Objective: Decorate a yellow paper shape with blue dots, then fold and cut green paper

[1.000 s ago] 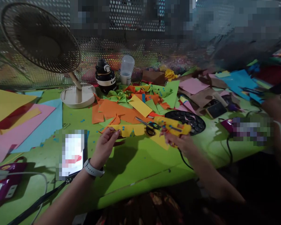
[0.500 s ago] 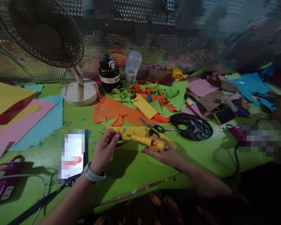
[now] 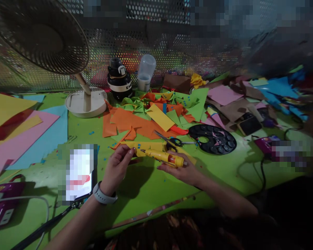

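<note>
My right hand (image 3: 181, 170) grips a yellow glue gun (image 3: 163, 157) lying sideways, its nozzle pointing left at a yellow paper strip (image 3: 143, 146). My left hand (image 3: 118, 166), with a white watch on the wrist, pinches the near end of that strip between its fingertips. The nozzle tip sits right beside my left fingertips, just above the green table sheet (image 3: 151, 184). Black-handled scissors (image 3: 172, 140) lie just beyond the glue gun.
A desk fan (image 3: 41, 45) stands back left, beside a black bottle (image 3: 119, 81) and a clear cup (image 3: 146, 71). Orange, green and yellow paper scraps (image 3: 146, 116) pile in the middle. A black round tray (image 3: 212, 139), a phone (image 3: 79, 172) and purple devices (image 3: 2, 205) lie around.
My right hand has brought the glue gun down and leftward, turning it sideways until its nozzle reached the strip at my left fingertips. My left hand has stayed in place on the strip.
</note>
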Demonstrator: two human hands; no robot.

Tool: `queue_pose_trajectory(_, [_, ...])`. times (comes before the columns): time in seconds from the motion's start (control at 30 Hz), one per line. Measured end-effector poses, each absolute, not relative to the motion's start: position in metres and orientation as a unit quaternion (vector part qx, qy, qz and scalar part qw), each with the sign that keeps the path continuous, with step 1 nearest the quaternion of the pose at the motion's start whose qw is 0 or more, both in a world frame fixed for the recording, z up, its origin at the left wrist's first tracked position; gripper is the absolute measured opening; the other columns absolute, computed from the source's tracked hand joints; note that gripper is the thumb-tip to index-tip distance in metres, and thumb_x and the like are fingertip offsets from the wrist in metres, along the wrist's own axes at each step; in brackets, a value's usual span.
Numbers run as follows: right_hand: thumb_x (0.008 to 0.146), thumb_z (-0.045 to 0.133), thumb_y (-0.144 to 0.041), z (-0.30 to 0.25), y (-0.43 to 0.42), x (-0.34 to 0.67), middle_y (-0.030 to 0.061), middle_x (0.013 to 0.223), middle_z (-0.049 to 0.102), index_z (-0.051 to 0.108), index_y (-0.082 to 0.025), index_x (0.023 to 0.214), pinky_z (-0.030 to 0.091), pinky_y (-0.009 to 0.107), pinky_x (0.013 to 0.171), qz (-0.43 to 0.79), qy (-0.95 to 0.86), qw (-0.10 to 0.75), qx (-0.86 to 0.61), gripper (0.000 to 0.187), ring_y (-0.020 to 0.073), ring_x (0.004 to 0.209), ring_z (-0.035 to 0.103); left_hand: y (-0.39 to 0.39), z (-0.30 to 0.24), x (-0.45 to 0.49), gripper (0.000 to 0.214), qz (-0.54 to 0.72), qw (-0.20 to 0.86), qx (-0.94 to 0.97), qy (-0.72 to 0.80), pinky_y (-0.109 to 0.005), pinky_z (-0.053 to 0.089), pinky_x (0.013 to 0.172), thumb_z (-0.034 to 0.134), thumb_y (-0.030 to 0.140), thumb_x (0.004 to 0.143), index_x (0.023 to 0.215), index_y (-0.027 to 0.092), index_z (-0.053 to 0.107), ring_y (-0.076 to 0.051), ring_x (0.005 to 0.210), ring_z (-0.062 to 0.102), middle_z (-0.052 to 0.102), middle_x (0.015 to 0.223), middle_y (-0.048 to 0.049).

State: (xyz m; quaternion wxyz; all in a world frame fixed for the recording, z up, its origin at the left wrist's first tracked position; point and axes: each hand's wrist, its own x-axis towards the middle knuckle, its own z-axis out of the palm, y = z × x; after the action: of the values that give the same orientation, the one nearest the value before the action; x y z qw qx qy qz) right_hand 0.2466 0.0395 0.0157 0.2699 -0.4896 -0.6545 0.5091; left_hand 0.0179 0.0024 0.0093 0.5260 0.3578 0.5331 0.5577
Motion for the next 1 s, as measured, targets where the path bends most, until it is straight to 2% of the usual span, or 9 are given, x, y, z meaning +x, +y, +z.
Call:
queue_pose_trajectory(0.3, [0.078,0.068,-0.055,0.010,0.040,0.249,0.0000,0.069,0.062,0.068,-0.021,0.083,0.053,0.024,0.052,0.454,-0.718,0.250,-0.465,0.034,0.0143,0.061,0.060,0.002,0.009,0.018,0.018,0.557,0.527,0.367,0.527,-0.024,0.061,0.066,0.069,0.036,0.084,0.090,0.020,0.064,-0.013,0.080,0.066,0.067,0.091,-0.0008])
queue_pose_trajectory(0.77, [0.079,0.069,-0.053,0.020,0.042,0.249,-0.0011,0.071,0.061,0.066,-0.023,0.081,0.050,0.021,0.053,0.475,-0.722,0.238,-0.444,0.030,0.0125,0.061,0.059,0.002,0.010,0.019,0.018,0.560,0.531,0.360,0.524,-0.022,0.060,0.066,0.070,0.036,0.083,0.089,0.020,0.064,-0.011,0.079,0.064,0.065,0.088,0.0007])
queue_pose_trajectory(1.0, [0.075,0.071,-0.054,0.010,0.040,0.250,-0.0001,0.072,0.063,0.067,-0.022,0.082,0.053,0.024,0.055,0.458,-0.709,0.257,-0.470,0.033,0.0148,0.063,0.062,0.003,0.009,0.020,0.019,0.561,0.526,0.355,0.531,-0.021,0.059,0.066,0.071,0.036,0.083,0.089,0.020,0.064,-0.011,0.078,0.064,0.065,0.087,0.0007])
